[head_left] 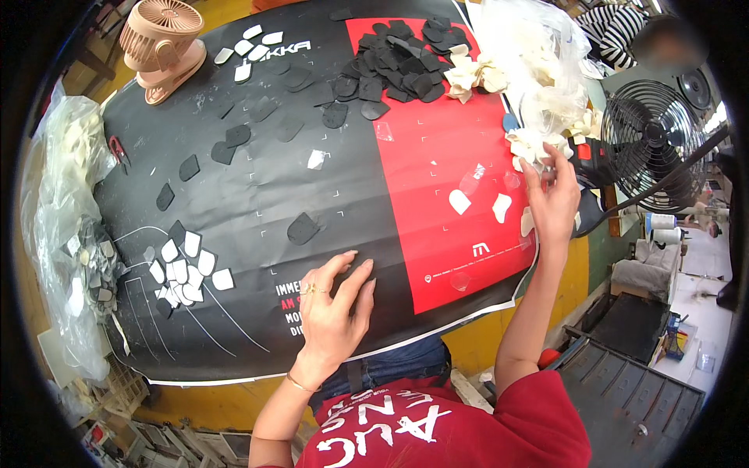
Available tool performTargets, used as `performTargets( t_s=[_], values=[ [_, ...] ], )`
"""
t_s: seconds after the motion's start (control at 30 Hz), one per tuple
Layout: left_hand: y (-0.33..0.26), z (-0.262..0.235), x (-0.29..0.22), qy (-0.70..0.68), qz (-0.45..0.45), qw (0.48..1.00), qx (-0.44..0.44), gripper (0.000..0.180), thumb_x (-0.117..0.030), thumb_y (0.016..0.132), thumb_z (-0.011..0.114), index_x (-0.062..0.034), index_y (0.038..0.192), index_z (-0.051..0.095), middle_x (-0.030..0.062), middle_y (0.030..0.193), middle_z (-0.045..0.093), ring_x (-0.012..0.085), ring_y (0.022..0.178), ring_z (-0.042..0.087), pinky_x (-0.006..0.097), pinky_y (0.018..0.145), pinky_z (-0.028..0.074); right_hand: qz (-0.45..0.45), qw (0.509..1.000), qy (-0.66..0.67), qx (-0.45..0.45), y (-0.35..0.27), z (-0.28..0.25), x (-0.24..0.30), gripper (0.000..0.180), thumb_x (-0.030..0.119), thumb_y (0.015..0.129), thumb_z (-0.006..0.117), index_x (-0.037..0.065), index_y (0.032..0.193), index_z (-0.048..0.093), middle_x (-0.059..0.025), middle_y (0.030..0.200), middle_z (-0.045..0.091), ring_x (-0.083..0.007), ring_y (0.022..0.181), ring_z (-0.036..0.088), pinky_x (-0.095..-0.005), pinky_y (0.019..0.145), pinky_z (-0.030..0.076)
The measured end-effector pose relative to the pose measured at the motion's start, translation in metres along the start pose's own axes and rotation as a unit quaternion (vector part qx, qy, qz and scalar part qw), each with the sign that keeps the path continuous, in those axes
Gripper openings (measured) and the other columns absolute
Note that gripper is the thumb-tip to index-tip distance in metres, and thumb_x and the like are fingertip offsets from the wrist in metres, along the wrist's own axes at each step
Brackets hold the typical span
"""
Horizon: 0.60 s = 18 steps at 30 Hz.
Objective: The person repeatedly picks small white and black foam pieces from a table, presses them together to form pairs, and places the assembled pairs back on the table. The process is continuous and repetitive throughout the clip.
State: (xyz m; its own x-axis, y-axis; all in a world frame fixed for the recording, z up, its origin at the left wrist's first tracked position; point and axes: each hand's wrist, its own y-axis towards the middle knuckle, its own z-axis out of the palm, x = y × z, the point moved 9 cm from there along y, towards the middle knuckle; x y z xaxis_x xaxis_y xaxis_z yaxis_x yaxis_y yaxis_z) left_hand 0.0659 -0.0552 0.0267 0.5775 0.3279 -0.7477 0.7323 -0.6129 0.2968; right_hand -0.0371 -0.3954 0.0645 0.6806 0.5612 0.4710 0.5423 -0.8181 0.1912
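Note:
My left hand is over the black part of the sheet, with its fingers apart and nothing in them. Beyond its fingertips lies a single black rounded patch. On the right, my right hand reaches to a heap of cream pieces at the sheet's edge, thumb and fingers apart around the near side of it. Two white patches, one rounded and one narrower, lie on the red part. A cream piece is partly hidden by my right wrist.
Black patches are heaped at the far side. White-faced patches cluster at left. A pink fan, red-handled snips and plastic bags edge the sheet. A black fan and another person's striped sleeve are at right.

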Motion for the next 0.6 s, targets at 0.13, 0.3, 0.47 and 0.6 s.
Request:
performTargets(
  t_s=[0.13, 0.3, 0.47, 0.6],
  values=[
    [0.003, 0.001, -0.007, 0.037, 0.023, 0.999, -0.008, 0.032, -0.006, 0.078, 0.078, -0.0088, 0.110, 0.071, 0.0080, 0.119, 0.063, 0.0230, 0.093, 0.062, 0.039, 0.086, 0.044, -0.116, 0.986, -0.095, -0.070, 0.014, 0.008, 0.011, 0.048, 0.024, 0.086, 0.077, 0.002, 0.127, 0.062, -0.0165, 0.111, 0.062, -0.0258, 0.085, 0.061, -0.0394, 0.081, 0.051],
    [0.004, -0.001, -0.012, 0.058, 0.049, 0.997, -0.012, 0.030, -0.007, 0.078, 0.079, -0.0096, 0.107, 0.072, 0.0065, 0.115, 0.064, 0.0232, 0.093, 0.062, 0.039, 0.085, 0.044, -0.070, 0.997, 0.004, -0.019, 0.016, 0.014, 0.018, 0.042, 0.018, 0.085, 0.079, 0.002, 0.121, 0.066, -0.0109, 0.104, 0.065, -0.0171, 0.080, 0.059, -0.0320, 0.076, 0.051],
    [0.004, -0.002, -0.009, 0.030, 0.029, 0.999, -0.010, 0.029, -0.006, 0.078, 0.079, -0.0095, 0.107, 0.072, 0.0065, 0.114, 0.065, 0.0224, 0.093, 0.063, 0.038, 0.085, 0.044, -0.117, 0.976, 0.180, 0.033, -0.008, 0.007, 0.058, 0.044, 0.010, 0.081, 0.081, 0.002, 0.121, 0.066, -0.0059, 0.102, 0.066, -0.0102, 0.078, 0.056, -0.0264, 0.072, 0.048],
    [0.004, -0.001, -0.006, 0.016, 0.008, 1.000, -0.011, 0.031, -0.006, 0.079, 0.078, -0.0087, 0.109, 0.072, 0.0077, 0.116, 0.065, 0.0219, 0.093, 0.063, 0.038, 0.086, 0.044, -0.168, 0.962, 0.193, 0.099, -0.040, 0.025, 0.090, 0.050, 0.012, 0.081, 0.081, 0.000, 0.126, 0.063, -0.0070, 0.103, 0.064, -0.0129, 0.080, 0.057, -0.0274, 0.074, 0.048]
  ],
)
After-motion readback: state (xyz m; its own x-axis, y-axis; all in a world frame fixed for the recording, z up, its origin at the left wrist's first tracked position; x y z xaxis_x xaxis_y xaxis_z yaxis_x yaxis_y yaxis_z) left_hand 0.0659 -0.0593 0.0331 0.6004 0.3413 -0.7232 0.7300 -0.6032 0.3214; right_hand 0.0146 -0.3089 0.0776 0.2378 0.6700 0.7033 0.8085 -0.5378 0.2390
